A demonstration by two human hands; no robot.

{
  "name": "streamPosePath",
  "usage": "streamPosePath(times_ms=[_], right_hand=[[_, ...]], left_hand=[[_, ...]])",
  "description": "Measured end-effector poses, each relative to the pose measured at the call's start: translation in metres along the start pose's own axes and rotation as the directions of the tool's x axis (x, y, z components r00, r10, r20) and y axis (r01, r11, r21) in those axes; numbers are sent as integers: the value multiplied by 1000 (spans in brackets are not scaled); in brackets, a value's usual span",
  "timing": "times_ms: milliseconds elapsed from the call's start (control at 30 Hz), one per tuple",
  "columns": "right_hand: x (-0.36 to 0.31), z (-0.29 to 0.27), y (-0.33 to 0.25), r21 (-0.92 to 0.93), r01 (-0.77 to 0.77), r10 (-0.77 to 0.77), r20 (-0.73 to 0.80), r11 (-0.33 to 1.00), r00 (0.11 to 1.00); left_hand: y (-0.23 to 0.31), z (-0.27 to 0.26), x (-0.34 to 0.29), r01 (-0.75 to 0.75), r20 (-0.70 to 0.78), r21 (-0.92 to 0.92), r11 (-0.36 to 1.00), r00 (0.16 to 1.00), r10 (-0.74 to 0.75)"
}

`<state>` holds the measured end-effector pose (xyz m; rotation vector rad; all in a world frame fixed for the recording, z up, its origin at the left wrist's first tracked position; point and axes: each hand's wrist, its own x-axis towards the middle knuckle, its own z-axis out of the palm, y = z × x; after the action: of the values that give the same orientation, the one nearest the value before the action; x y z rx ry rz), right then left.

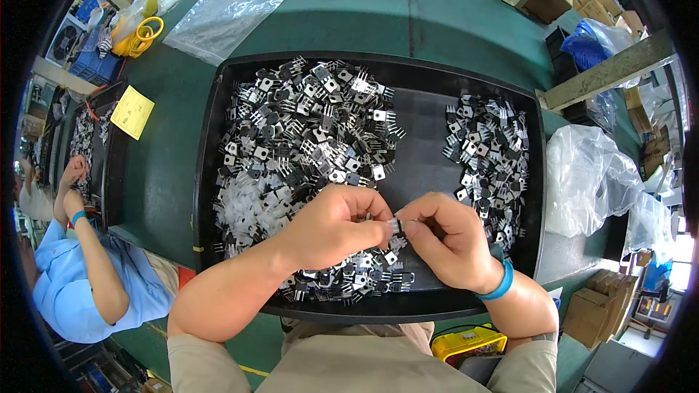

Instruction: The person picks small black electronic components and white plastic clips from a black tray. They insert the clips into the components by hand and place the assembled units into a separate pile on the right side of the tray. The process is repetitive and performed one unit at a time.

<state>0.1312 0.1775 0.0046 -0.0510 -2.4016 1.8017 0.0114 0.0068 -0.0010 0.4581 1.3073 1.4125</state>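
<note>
Over the black tray (429, 120), my left hand (331, 225) and my right hand (448, 240) meet, fingers pinched. Between their fingertips is a small transistor (395, 226), dark with a pale part; the fingers cover much of it. A large heap of black transistors (313, 116) with metal legs fills the tray's left side. Translucent white plastic pieces (247, 207) lie in a pile beside my left forearm. Along the tray's right side sits a smaller group of transistors (488, 153), near my right hand. My right wrist wears a blue band (500, 282).
On the green table (335, 14) lie a flat clear bag (244, 4) and a yellow paper tag (132, 112). Crumpled plastic bags (586, 178) crowd the tray's right. At left, a person in blue (80, 276) works at another tray. Metal posts (611, 73) rise at the table's right.
</note>
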Motion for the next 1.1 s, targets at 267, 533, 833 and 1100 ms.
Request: streamPosePath(times_ms=[267,533,833,1100], right_hand=[[0,1,2,275,-214,210,43,937,977],[-1,5,3,103,-171,176,-42,980,983],[5,0,-1,427,-393,402,74,815,913],[-2,3,10,-613,295,156,574,733,804]], left_hand=[[-3,0,2,5,0,-11,1000,1000,-5],[-5,0,0,8,-20,87,996,1000,-6],[-1,-4,-1,26,-41,-188,982,999,-34],[-4,-5,6,-86,-67,-354,931,996,67]])
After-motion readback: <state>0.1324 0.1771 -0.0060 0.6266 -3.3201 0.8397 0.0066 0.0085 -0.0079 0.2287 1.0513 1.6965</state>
